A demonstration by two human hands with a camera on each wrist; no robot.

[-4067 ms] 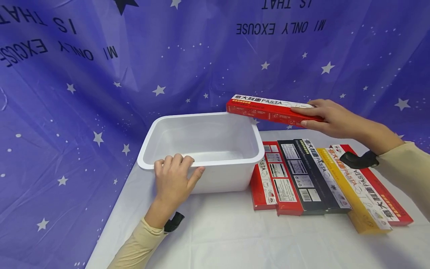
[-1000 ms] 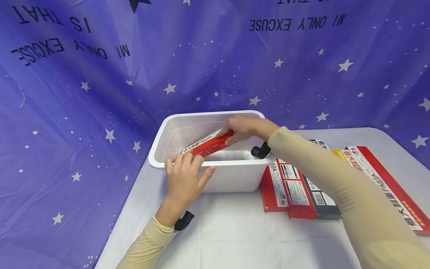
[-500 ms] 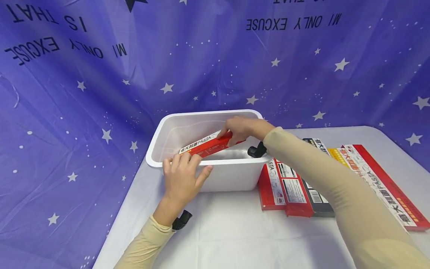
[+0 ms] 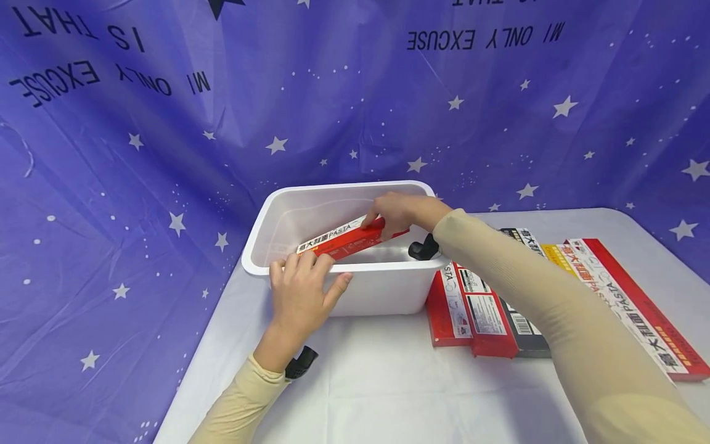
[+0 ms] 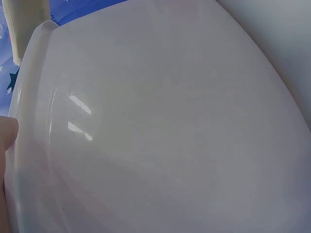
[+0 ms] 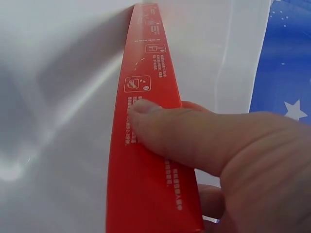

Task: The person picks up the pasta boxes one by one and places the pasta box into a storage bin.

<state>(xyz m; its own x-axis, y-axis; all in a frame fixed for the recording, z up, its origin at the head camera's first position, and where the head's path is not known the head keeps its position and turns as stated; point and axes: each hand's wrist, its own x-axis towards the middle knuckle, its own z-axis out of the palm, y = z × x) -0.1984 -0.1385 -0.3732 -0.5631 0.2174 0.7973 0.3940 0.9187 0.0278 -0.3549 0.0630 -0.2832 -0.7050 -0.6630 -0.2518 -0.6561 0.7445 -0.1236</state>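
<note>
A white plastic tub stands on the white tabletop. My left hand grips its near rim, fingers hooked over the edge and thumb outside; the left wrist view shows the tub's outer wall and part of the thumb. Reaching down inside the tub, my right hand holds the right end of a long red pasta box. The box slants, its left end lower and partly hidden behind the left fingers and rim. In the right wrist view, the thumb lies across the red printed side, with fingers behind.
Right of the tub lie more pasta boxes side by side: a red one, another red one, black ones, a yellow one and a red-and-white one. The right sleeve covers part of them. A blue starry cloth hangs behind.
My right hand has brought the red pasta box from above the tub's right rim down into the tub, moving left. The left hand keeps its hold; over the last half second little moves.
</note>
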